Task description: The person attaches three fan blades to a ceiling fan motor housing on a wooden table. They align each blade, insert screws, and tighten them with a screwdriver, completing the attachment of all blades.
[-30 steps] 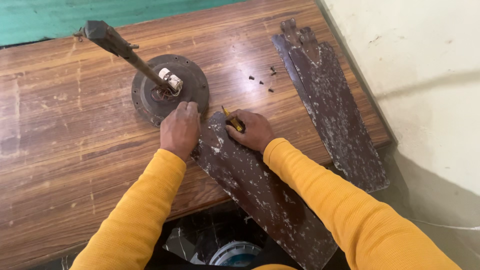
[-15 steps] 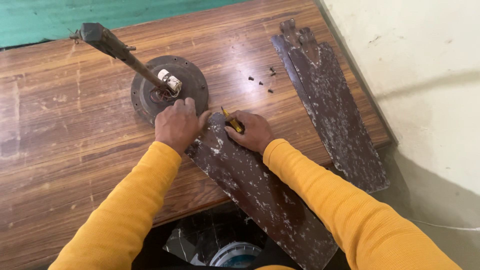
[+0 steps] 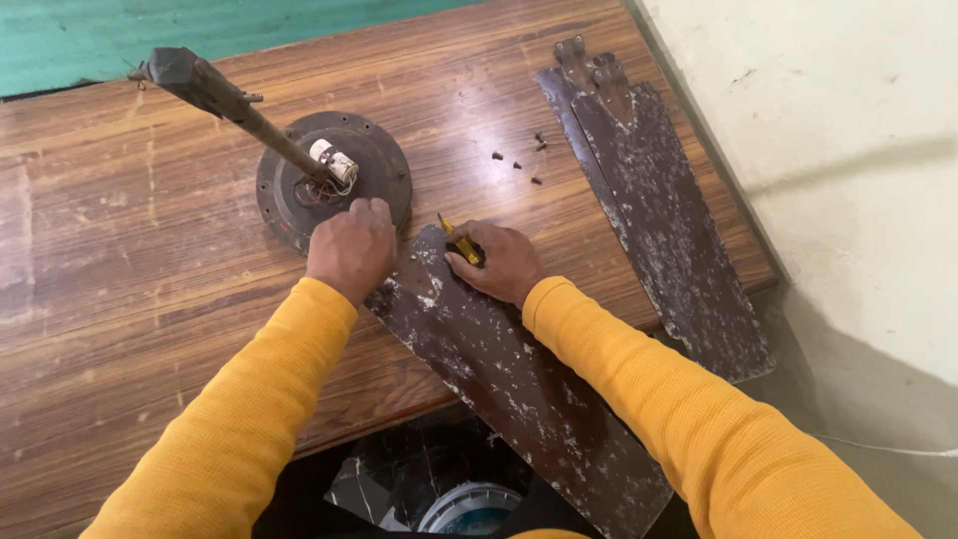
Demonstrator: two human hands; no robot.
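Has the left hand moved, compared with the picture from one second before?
Yes. The left hand has moved up the table, toward the round motor, and now touches its rim.

A worn wooden table is seen. A round fan motor with a rod is placed on it. Near the right edge two dark fan blades are laid, and small screws are scattered between them and the motor. A third blade is laid over the front edge.
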